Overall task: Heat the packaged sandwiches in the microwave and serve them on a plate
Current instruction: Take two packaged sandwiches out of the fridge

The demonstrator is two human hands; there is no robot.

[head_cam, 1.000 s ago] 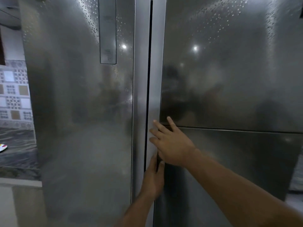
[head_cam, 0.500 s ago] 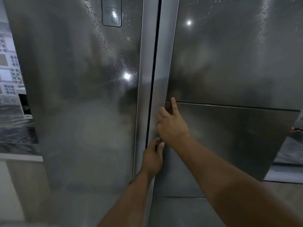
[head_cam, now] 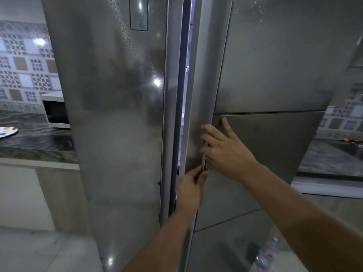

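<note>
fridge: tall brushed-steel two-door fridge [head_cam: 110, 134] fills the view; right steel door [head_cam: 275, 65] is cracked open, a lit slit shows between the doors.
counter: dark marbled stone counter [head_cam: 39, 140] left of the fridge; white microwave [head_cam: 56, 112] sits at its back edge against the fridge side, round white plate with coloured spots [head_cam: 7, 131] at its far left edge.
bottle: clear plastic water bottle [head_cam: 268, 252] low right, on the floor by the look of it.
right hand [head_cam: 225, 152]: fingers curled onto the inner edge of the right door, index finger stretched up the panel; gripping that edge.
left hand [head_cam: 189, 191]: just below, fingertips pinched on the same door edge.
sandwiches: not in view, likely inside the fridge.
step: opening the fridge to fetch the packaged sandwiches, very early in the task.
next: likely swing the right door wide, then free one hand to reach in.
</note>
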